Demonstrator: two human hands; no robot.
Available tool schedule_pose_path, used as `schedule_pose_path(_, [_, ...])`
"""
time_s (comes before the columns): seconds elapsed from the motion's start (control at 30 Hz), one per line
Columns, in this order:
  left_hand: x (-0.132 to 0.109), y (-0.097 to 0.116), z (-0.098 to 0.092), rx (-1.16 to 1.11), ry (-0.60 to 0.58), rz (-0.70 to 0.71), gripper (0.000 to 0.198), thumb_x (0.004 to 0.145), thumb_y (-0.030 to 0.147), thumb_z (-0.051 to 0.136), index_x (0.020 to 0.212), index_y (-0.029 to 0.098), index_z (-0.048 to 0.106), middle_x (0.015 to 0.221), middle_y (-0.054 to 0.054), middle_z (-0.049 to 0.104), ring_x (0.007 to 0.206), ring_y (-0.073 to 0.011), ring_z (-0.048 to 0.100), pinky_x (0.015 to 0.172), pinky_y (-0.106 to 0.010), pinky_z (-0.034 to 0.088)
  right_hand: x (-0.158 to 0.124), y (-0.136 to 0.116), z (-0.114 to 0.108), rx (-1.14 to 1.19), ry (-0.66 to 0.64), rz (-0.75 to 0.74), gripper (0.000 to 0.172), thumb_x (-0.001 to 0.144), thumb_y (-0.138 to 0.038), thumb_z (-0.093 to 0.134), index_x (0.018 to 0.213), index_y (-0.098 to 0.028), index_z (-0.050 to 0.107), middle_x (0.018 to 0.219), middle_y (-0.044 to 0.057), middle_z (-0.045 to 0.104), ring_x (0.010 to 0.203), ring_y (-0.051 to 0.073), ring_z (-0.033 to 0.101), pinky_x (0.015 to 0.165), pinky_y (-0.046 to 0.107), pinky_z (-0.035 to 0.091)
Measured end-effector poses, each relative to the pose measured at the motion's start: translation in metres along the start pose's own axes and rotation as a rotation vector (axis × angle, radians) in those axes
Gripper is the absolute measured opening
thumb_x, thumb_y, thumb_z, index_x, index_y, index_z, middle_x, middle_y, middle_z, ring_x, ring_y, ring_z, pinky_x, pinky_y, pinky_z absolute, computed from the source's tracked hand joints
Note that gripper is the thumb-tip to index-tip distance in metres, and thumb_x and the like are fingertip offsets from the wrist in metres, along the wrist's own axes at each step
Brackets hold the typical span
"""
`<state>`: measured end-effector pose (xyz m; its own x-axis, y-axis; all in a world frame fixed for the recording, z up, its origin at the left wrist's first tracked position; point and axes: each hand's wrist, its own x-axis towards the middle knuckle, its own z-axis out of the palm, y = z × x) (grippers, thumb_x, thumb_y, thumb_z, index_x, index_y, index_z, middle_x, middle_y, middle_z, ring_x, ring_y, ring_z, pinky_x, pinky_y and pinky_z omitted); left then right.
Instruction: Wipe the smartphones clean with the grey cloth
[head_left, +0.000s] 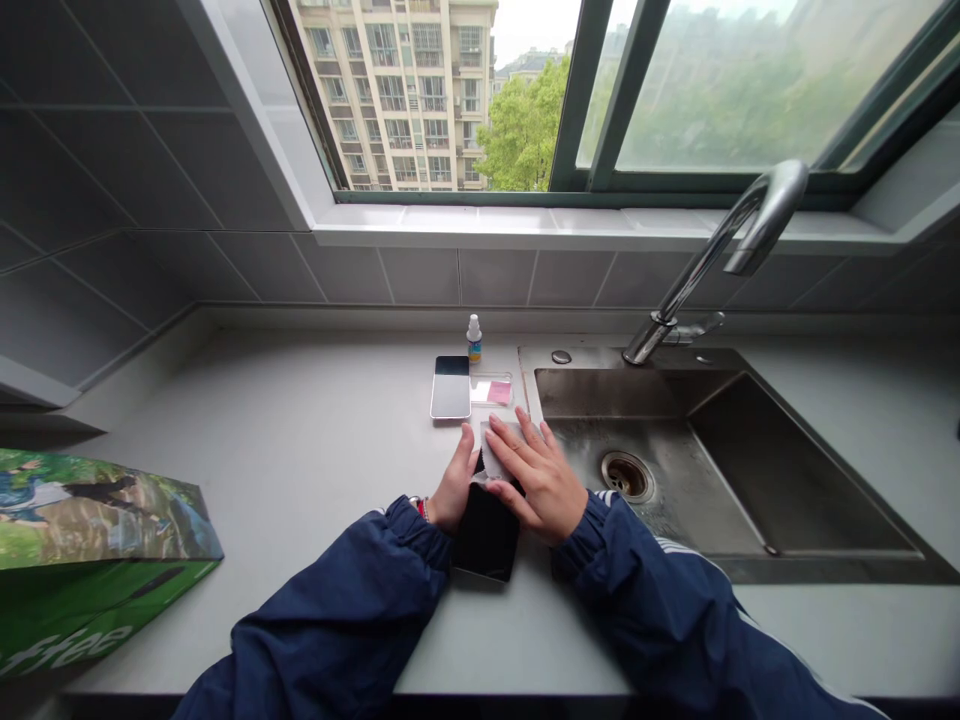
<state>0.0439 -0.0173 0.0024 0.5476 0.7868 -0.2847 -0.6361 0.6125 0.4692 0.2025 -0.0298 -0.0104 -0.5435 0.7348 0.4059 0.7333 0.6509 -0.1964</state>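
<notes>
Nearest, navy striped jacket sleeves (337, 600) reach in from 6 o'clock. Black smartphone (486, 535) lies flat on the pale tabletop (300, 450), long axis approx 12-to-6, tipped slightly toward 1 o'clock; can't tell which face is up. Its far end is hidden under both hands. R hand (536, 478) is spread open, palm down, on a whitish sheet, prob. protective film (496, 452), no grip, just flat on top, and covers more of the phone than the other hand. L hand (454, 482) is half-curled at the sheet's 9 o'clock side, fingertips close to its edge; can't tell if it's pinching anything. Sheet sits at the phone's 12 o'clock end, R hand nearer.

Beyond, at 12 o'clock: pale phone w/ dark top band (450, 388), clear packet w/ pink tab (491, 391), small dropper bottle (474, 338). Steel sink (637, 400) w/ drain (626, 476) at 2–3 o'clock, gooseneck faucet (720, 240) behind it. Green printed bag (90, 560) at 9 o'clock. Window (712, 90) farthest.
</notes>
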Motion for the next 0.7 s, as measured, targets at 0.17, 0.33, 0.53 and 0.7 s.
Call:
schedule_pose_path(0.17, [0.0001,-0.0011,-0.0009,-0.017,-0.049,-0.028,0.068,0.1,0.057,0.03,0.146,0.01,0.047,0.123,-0.017,0.068,0.121,-0.0288,0.06,0.103,-0.035,0.043,0.0002,0.0016,-0.0003,-0.024,0.024,0.083,0.058,0.101,-0.042,0.042,0.152,-0.015,0.037,0.16,0.012,0.029,0.151,0.038,0.012,0.112,0.066,0.029])
schedule_pose_path(0.33, [-0.0007,-0.0008,0.0017,-0.004,0.009,0.076,0.064,0.102,0.05,0.026,0.148,0.009,0.044,0.134,-0.016,0.062,0.13,-0.0245,0.054,0.11,-0.03,0.037,-0.0001,-0.0022,-0.001,-0.02,0.03,0.083,0.054,0.098,-0.045,0.05,0.148,-0.025,0.045,0.165,0.013,0.012,0.151,0.04,0.005,0.111,0.069,0.025])
schedule_pose_path(0.53, [-0.0004,-0.0002,0.0013,0.048,-0.081,-0.021,0.078,0.099,0.06,0.015,0.145,0.004,0.047,0.129,-0.02,0.064,0.126,-0.0293,0.057,0.108,-0.037,0.039,-0.0008,-0.0003,-0.002,-0.012,0.066,0.138,0.053,0.097,-0.045,0.053,0.146,-0.029,0.047,0.166,0.011,0.004,0.151,0.042,0.003,0.109,0.073,0.022])
schedule_pose_path(0.7, [0.0003,0.0,-0.003,0.073,-0.107,0.003,0.074,0.098,0.062,0.024,0.149,0.012,0.043,0.125,-0.017,0.067,0.116,-0.0307,0.063,0.103,-0.039,0.043,-0.0012,0.0041,-0.0012,0.068,0.04,0.081,0.045,0.097,-0.041,0.053,0.14,-0.03,0.055,0.166,0.009,0.01,0.152,0.038,0.005,0.113,0.069,0.021])
